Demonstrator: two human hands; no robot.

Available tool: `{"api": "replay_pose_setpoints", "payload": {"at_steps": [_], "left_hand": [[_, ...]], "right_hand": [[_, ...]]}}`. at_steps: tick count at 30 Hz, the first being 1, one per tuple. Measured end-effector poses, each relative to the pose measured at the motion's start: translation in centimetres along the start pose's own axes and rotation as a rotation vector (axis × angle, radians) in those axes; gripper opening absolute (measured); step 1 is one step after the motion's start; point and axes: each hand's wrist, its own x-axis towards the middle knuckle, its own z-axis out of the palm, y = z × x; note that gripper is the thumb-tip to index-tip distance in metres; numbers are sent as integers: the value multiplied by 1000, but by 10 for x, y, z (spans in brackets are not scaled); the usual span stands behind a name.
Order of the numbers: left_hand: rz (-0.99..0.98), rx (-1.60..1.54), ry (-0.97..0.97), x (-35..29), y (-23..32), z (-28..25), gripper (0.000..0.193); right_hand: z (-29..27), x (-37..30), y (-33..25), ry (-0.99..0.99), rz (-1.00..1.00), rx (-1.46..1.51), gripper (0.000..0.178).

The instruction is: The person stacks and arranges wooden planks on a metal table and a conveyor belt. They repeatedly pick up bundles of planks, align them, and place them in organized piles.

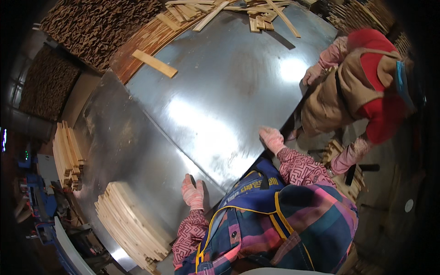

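My left hand (192, 193), in a pinkish work glove, is over the near edge of the shiny metal tabletop (220, 96). Its fingers are apart and nothing is in it. To its left lies a neat stack of pale wooden strips (130, 224), not touched by the hand. My right hand (273, 139), gloved the same way, rests at the table's right-hand edge with its fingers stretched out, holding nothing. Patterned pink sleeves cover both forearms.
A co-worker (339, 91) in red and a tan apron stands at the right edge. One loose wooden slat (155, 63) lies far left; more scattered slats (261, 20) are at the back. Another strip stack (68, 158) stands left, with large wood piles (98, 30) behind.
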Motion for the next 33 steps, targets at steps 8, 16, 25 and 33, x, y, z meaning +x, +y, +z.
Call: {"api": "replay_pose_setpoints", "payload": {"at_steps": [8,16,25,33], "left_hand": [[-32,-263,-135,235,274,57,68],[306,-372,-386,501,550,94,75],[637,-325,-230,765,794,254,105],[442,-1026,-843,787,852,328,92]], "right_hand": [[-136,374,96,112,378,100,59],[-227,658,226,328,232,-296,41],[-289,878,329,346,193,-366,53],[-250,865,314,317,-93,-994,80]]}}
